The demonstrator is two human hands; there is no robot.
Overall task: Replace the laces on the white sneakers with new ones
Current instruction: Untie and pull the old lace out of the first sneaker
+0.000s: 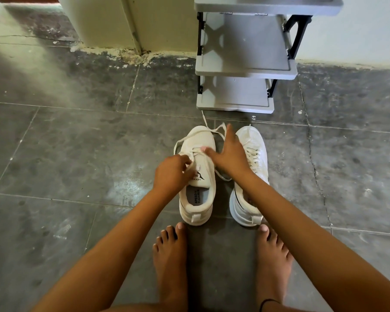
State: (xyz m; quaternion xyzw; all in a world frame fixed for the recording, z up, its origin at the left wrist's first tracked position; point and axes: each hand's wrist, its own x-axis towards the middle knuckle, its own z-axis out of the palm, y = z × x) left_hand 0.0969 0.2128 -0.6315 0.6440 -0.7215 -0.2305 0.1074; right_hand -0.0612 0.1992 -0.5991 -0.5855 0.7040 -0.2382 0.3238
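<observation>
Two white sneakers stand side by side on the dark tiled floor, toes pointing away from me. The left sneaker point(198, 176) has its white lace point(208, 129) untied, with loose ends trailing over the toe and floor. My left hand point(172, 172) pinches the lace at the eyelets beside the tongue. My right hand point(231, 154) hovers between the shoes with fingers spread and straight, its thumb touching the left sneaker's lacing. The right sneaker point(250, 174) still has its lace threaded; my right forearm covers part of it.
A grey plastic shoe rack point(245, 70) with black posts stands just beyond the sneakers against the white wall. A cream pillar point(126, 21) rises at the back left. My bare feet point(171, 262) rest on the floor right behind the shoes' heels.
</observation>
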